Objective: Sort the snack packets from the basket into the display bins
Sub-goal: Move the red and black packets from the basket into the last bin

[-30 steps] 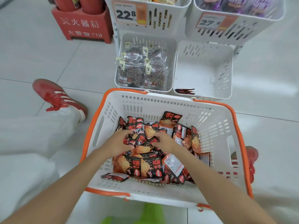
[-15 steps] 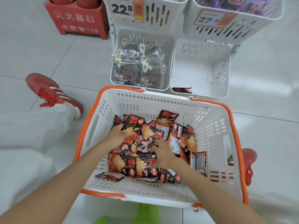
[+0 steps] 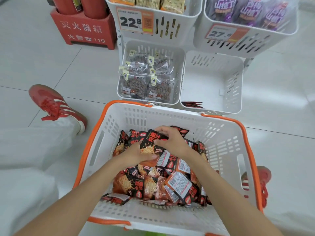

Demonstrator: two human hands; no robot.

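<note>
A white basket with an orange rim [image 3: 95, 143] stands on the floor before me, holding several black-and-red snack packets [image 3: 136, 184]. Both hands are inside it. My left hand [image 3: 136, 153] grips a small stack of these packets [image 3: 151, 143] from below, tilted upright. My right hand [image 3: 170, 142] curls over the top of the same stack. Beyond the basket, the lower right white display bin [image 3: 213, 86] holds a few dark packets [image 3: 192, 104] at its near edge. The lower left bin [image 3: 177, 99] is filled with clear bags of nuts [image 3: 146, 77].
Two upper bins carry price tags 22.8 [image 3: 134, 21] and 27.6 [image 3: 221, 33], with tan and purple bags. A red fire-extinguisher box [image 3: 81, 29] stands at back left. My red shoes [image 3: 54, 104] flank the basket on a pale tiled floor.
My left hand has lifted a stack of packets up from the pile. My right hand moved from the pile's middle to the top of that stack.
</note>
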